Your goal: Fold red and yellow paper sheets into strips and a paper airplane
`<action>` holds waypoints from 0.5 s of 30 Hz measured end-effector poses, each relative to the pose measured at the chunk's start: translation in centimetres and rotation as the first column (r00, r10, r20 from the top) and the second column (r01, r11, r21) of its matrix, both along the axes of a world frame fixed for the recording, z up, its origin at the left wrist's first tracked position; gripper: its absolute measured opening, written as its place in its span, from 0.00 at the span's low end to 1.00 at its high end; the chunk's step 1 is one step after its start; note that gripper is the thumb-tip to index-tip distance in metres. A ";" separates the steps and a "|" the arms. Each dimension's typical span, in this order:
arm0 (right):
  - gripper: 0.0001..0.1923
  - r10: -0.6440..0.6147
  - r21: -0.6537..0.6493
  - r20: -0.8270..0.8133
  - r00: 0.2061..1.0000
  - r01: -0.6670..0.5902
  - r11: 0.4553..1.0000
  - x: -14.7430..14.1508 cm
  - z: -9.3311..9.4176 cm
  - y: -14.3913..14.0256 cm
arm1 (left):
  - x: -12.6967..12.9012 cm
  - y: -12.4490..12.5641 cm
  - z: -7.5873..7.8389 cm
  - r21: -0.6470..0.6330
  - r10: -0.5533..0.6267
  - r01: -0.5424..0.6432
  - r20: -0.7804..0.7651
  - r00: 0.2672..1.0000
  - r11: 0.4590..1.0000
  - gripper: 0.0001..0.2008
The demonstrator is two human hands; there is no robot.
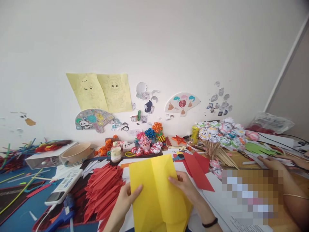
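A sheet of yellow paper (145,199) with a lengthwise crease stands tilted up in front of me, held at both sides. My left hand (131,195) grips its left edge, thumb on the front and the other fingers behind. On the right edge my right hand (182,182) pinches the paper the same way; a black band circles that wrist. Left of the paper lies a pile of folded red paper strips (103,187). Flat red paper pieces (196,170) and white sheets lie to its right.
A blue glue gun (65,212) and a white power strip (65,188) lie at left. Behind stand a small bottle (116,153), pipe-cleaner flowers (149,133) and a bunch of paper flowers on sticks (217,135). At far right, another person's hands (275,164) hold green paper (259,149).
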State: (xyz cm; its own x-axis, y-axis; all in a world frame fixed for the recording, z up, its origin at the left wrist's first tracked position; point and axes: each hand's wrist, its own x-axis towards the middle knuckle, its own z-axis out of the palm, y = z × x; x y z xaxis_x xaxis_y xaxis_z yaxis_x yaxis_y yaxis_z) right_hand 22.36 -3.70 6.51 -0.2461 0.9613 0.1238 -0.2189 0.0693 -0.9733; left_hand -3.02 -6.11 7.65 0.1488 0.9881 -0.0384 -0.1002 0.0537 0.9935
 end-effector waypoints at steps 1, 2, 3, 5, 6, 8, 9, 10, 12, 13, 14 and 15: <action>0.20 0.038 -0.004 0.004 0.999 -0.038 0.999 0.1 0.1 0.0 | 0.0 0.2 -0.2 -0.008 0.001 -0.001 -0.021 1.000 1.000 0.24; 0.20 0.062 -0.007 0.014 0.998 -0.062 0.998 0.2 0.2 0.1 | 0.1 0.4 -0.4 -0.014 0.003 -0.004 -0.043 0.999 1.000 0.25; 0.20 0.067 -0.010 0.032 0.997 -0.067 0.998 0.3 0.2 0.3 | 0.1 0.6 -0.7 -0.014 0.004 -0.005 -0.062 0.998 1.000 0.26; 0.20 0.030 -0.003 0.077 0.997 -0.030 1.000 0.8 0.1 0.8 | 0.1 0.7 -0.9 -0.002 -0.011 0.010 -0.081 0.997 1.000 0.26; 0.19 0.003 0.006 0.095 0.995 -0.004 1.000 1.0 0.0 1.1 | 0.1 0.7 -1.0 0.006 -0.022 0.022 -0.076 0.997 1.000 0.25; 0.19 -0.026 0.021 0.105 0.994 0.024 0.999 1.5 -0.2 1.5 | 0.1 0.4 -0.9 0.016 -0.044 0.045 -0.042 0.998 0.999 0.24; 0.20 -0.037 0.021 0.091 0.995 0.036 0.999 1.7 -0.4 1.7 | 0.1 0.3 -0.8 0.019 -0.046 0.046 -0.021 0.999 0.999 0.24; 0.20 -0.057 0.010 0.065 0.996 0.057 0.998 1.9 -0.6 1.8 | 0.2 0.2 -0.7 0.018 -0.035 0.035 0.000 0.999 0.999 0.24; 0.24 -0.093 -0.045 -0.029 0.995 0.091 0.995 2.0 -1.0 1.9 | 0.3 0.1 -0.6 0.005 0.033 -0.033 0.047 0.998 0.999 0.24; 0.27 -0.090 -0.078 -0.090 0.992 0.083 0.993 2.0 -1.2 1.9 | 0.4 0.2 -0.6 -0.007 0.088 -0.088 0.072 0.994 0.996 0.25; 0.28 -0.069 -0.105 -0.156 0.985 0.053 0.993 2.0 -1.4 1.9 | 0.5 0.4 -0.6 -0.017 0.153 -0.152 0.097 0.984 0.988 0.25; 0.29 -0.029 -0.118 -0.217 0.976 0.003 0.993 1.8 -1.6 1.9 | 0.6 0.6 -0.6 -0.025 0.218 -0.216 0.121 0.969 0.976 0.25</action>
State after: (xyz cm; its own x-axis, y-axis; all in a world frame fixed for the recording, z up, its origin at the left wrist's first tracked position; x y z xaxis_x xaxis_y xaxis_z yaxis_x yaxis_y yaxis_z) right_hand 24.17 -1.78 4.94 -0.2099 0.9759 0.0600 -0.4262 -0.0361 -0.9039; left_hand -2.40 -5.55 7.09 -0.0648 0.9969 -0.0452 -0.2310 0.0290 0.9725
